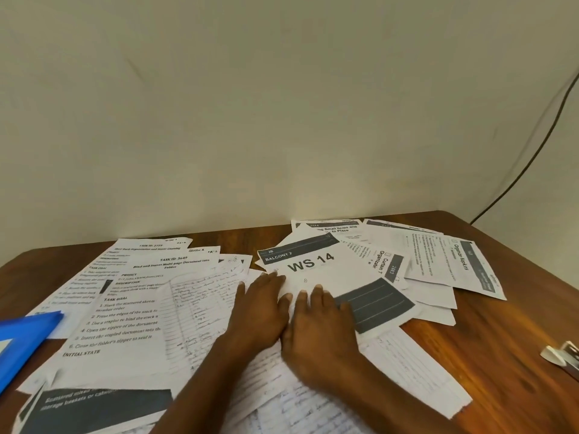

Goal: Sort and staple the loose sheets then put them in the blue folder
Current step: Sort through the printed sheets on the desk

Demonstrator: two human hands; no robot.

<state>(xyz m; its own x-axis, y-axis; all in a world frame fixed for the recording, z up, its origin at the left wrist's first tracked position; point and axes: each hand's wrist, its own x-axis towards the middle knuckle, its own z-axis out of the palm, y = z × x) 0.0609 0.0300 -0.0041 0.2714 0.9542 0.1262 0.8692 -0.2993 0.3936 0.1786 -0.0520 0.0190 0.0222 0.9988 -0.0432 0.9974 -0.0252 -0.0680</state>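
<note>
Several loose white sheets [131,311] lie scattered over the wooden table [501,346], some printed, some handwritten. In the middle lies a sheet printed "WS 14" [316,267]. My left hand [261,311] and my right hand [322,324] lie side by side, palms down with fingers straight, resting on the near edge of that sheet. The blue folder [22,343] sits at the left edge, partly over the papers. A metal stapler [564,355] shows at the far right edge, cut off by the frame.
A plain wall stands right behind the table. A dark cable [532,151] runs down the wall at the right toward the table's back corner. Bare wood shows along the right side of the table.
</note>
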